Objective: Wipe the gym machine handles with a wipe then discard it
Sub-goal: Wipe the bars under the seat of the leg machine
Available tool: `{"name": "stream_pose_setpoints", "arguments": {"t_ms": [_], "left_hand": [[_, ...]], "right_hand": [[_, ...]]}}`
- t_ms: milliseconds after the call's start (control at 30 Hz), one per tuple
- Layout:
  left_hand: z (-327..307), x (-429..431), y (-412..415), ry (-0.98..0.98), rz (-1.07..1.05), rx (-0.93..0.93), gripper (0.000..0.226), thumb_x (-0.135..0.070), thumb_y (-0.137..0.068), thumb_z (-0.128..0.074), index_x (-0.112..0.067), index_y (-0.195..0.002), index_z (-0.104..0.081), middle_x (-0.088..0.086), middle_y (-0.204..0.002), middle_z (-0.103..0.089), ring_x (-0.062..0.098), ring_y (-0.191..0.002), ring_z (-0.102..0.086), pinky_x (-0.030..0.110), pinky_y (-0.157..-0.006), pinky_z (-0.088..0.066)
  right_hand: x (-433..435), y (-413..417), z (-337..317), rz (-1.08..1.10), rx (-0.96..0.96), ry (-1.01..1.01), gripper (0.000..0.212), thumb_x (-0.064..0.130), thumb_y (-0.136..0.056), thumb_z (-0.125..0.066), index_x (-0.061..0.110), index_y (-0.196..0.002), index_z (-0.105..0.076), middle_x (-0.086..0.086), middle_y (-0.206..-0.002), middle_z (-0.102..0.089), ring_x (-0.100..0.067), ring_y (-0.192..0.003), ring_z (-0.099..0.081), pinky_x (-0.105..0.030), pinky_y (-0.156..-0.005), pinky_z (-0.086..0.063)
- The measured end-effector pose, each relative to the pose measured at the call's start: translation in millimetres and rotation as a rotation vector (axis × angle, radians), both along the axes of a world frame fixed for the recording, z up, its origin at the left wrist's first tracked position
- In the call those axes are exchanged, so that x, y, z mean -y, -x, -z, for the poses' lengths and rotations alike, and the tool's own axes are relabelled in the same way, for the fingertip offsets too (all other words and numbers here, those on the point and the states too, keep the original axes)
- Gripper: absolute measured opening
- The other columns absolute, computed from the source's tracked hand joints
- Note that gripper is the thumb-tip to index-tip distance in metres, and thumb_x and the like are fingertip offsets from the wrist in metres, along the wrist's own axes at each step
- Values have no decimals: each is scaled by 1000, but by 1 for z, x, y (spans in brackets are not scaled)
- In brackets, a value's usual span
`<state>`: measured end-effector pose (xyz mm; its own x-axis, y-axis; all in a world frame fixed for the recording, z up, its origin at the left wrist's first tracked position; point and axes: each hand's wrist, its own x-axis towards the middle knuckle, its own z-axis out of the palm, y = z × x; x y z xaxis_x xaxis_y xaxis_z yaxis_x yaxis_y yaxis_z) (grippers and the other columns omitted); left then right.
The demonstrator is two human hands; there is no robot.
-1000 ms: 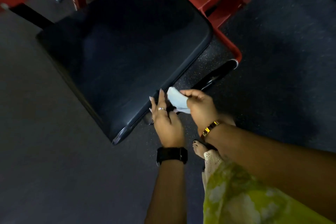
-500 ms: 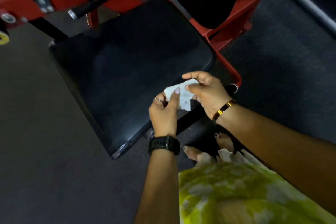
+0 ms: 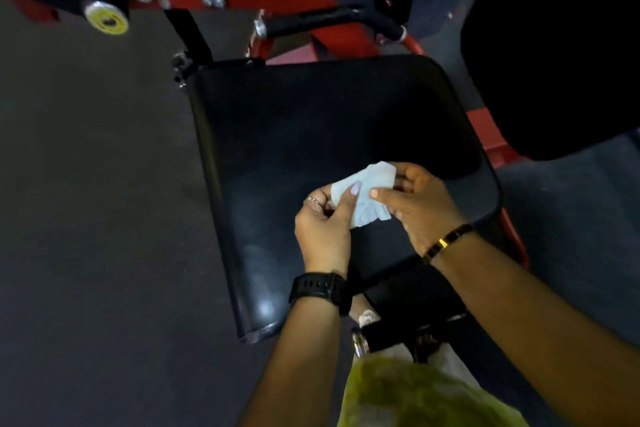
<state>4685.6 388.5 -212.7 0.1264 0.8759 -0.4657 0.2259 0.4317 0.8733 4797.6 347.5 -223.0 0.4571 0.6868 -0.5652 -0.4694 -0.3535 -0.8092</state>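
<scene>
Head view: two hands work one white wipe (image 3: pixel 363 196) over the black seat pad (image 3: pixel 329 128) of a red gym machine.

The wipe is held in the air between the hands, above the near right part of the pad. The left hand (image 3: pixel 320 227) pinches it with thumb and fingers clamped on its left side. The right hand (image 3: pixel 424 210) has its thumb and curled fingers closed on the right side. The wipe looks light, limp and probably damp, so it will likely bunch and slip. It seems best folded into a pad and gripped across the middle, not by a corner. Counted here are one wipe, two hands and two black handles. The far handle (image 3: pixel 329 19) lies beyond the pad, and the near handle (image 3: pixel 398 336) lies close to the body, under the right forearm.
</scene>
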Motion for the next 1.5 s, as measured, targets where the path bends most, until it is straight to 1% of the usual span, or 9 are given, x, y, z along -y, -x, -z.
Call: {"name": "stream_pose_setpoints", "arguments": {"t_ms": [100,233,533,733,867,1133,1200,1333,1500], "left_hand": [[-5,-34,9,-11,-61,29,10,-25,-79,-75,-20,-83,-67,13,-85,-71,18,-76,-65,39,-74,-56],[-7,-73,16,-31,-87,62,11,-22,-78,-77,-19,-81,-67,-4,-72,-68,11,-71,-64,29,-69,-56],[7,-107,-4,0,-79,151,12,-20,-77,-77,-14,-86,-71,6,-82,-73,25,-83,-70,45,-79,-57],[11,-133,-29,-36,-118,181,31,-36,-69,-78,-12,-88,-72,12,-85,-73,34,-88,-69,54,-83,-54],[-1,-152,-46,-12,-170,220,16,-17,-84,-71,-5,-93,-70,18,-89,-72,37,-93,-67,55,-86,-52],[-10,-156,-85,3,-167,302,15,-21,-85,-68,-7,-89,-73,21,-92,-71,41,-98,-65,56,-91,-49],[-7,-158,-90,-28,-143,276,14,-22,-84,-70,-9,-88,-74,19,-89,-71,38,-95,-66,51,-90,-51],[-1,-168,-95,-32,-90,248,5,-18,-85,-68,-14,-85,-72,-6,-69,-69,10,-76,-66,29,-74,-54],[10,-186,-93,18,-110,215,8,-17,-84,-69,-11,-88,-72,4,-80,-73,15,-80,-67,34,-78,-55]], "right_hand": [[-35,12,-4,22,-31,-54,31,-7,-80,-63,20,-97,-60,-4,-95,-69,-18,-89,-68,-36,-81,-56],[-71,19,-9,61,-84,-87,30,-9,-80,-62,17,-95,-62,-2,-92,-71,-18,-88,-69,-31,-76,-57],[-103,-3,-9,66,-83,-73,27,-9,-82,-59,9,-102,-62,-6,-94,-72,-18,-88,-69,-24,-73,-57],[-132,-27,-3,36,-29,-99,24,-10,-83,-56,7,-97,-64,-5,-87,-73,-18,-84,-69,-23,-69,-56],[-149,-46,-11,58,-68,-137,22,-11,-83,-56,7,-92,-64,-4,-80,-73,-15,-76,-70,-22,-63,-55],[-156,-91,-23,69,-90,-167,20,-9,-82,-57,8,-86,-65,-5,-78,-73,-18,-74,-70,-23,-61,-56],[-158,-99,-21,56,-64,-148,20,-8,-83,-57,10,-86,-65,-4,-77,-73,-16,-73,-70,-22,-61,-55],[-162,-102,-12,40,-71,-100,21,-7,-85,-56,11,-88,-66,-9,-84,-72,-19,-76,-70,-24,-62,-55],[-179,-96,-9,101,-160,-58,19,-9,-85,-53,5,-93,-64,-14,-88,-70,-21,-77,-70,-24,-62,-56]]}}
